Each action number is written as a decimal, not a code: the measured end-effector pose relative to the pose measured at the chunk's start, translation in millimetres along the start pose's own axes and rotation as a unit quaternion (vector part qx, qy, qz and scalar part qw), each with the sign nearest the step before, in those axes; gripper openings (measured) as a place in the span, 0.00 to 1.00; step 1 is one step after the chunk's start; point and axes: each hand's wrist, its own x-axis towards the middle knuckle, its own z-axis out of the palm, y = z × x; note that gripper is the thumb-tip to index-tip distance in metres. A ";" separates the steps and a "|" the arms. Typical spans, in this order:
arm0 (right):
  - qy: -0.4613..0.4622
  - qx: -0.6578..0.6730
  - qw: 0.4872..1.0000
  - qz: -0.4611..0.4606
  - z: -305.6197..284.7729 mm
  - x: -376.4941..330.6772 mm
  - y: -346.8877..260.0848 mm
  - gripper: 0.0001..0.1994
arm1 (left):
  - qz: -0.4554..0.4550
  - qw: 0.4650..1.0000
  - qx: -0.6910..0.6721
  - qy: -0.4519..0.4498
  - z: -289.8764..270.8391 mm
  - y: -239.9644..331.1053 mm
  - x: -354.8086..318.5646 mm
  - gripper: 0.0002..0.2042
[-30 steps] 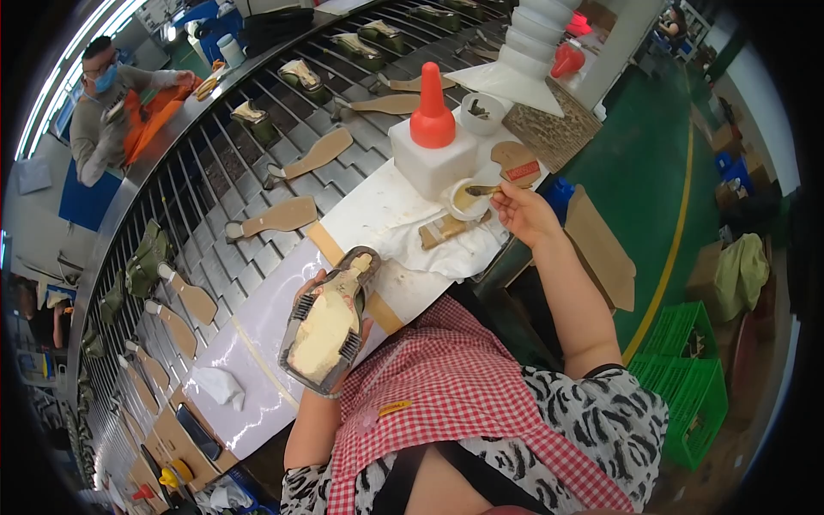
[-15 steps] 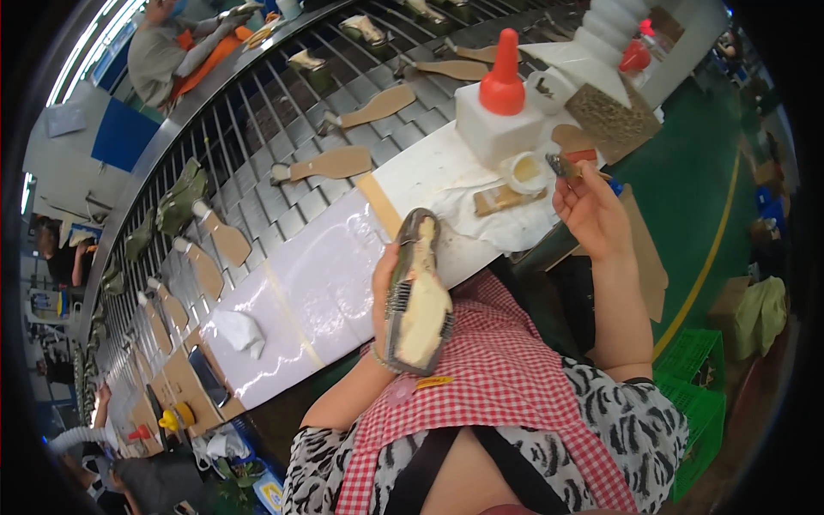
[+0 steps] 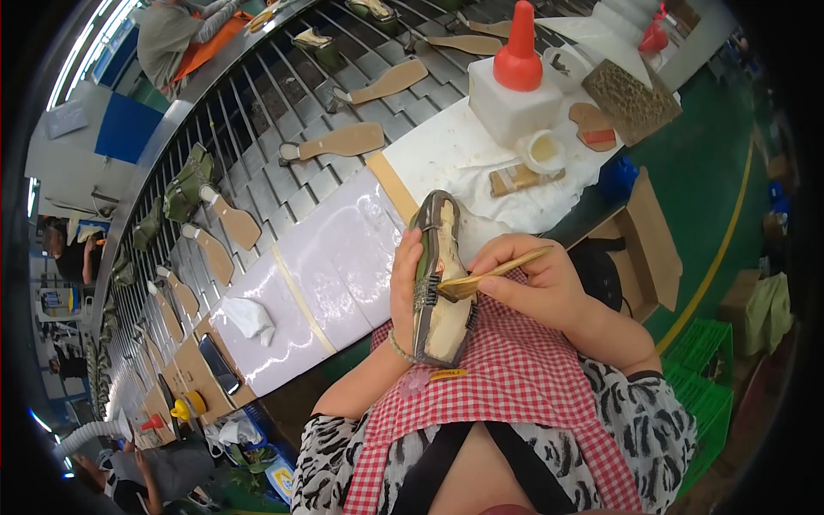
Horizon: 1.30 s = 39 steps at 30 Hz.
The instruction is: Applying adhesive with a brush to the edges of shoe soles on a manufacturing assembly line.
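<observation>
My left hand is wrapped along the side of a green shoe upper on a last, which is tilted with its pale underside facing me. Pinched in my right hand is a wooden-handled brush; its bristle end touches the middle of the shoe's underside. Dark bristle-like fringes stick out along both edges there; I cannot make out what they are. Beyond the shoe, a small open white jar with pale liquid stands on a white cloth, beside a wooden block.
A white bottle with a red nozzle stands behind the jar. Slatted conveyor carries tan insoles and green uppers. A crumpled white cloth and phone lie leftward. Green crates stand right; another person sits across.
My right hand has come down and left from beside the jar, bringing the brush onto the shoe's underside. The shoe has shifted slightly right, and my left fingers lie flatter along its side.
</observation>
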 end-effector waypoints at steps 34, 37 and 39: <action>0.091 0.290 0.953 0.011 -4.0 6.9 -15.4 0.07 | -0.240 0.908 -0.334 -0.076 -66.9 38.4 48.3 0.36; 0.110 0.233 0.966 -0.022 6.4 14.4 -7.4 0.07 | -0.239 0.914 -0.255 -0.208 -64.6 50.1 49.1 0.31; 0.108 0.161 0.980 -0.051 15.4 14.1 -9.1 0.06 | -0.255 0.901 -0.250 -0.248 -57.8 54.5 48.7 0.26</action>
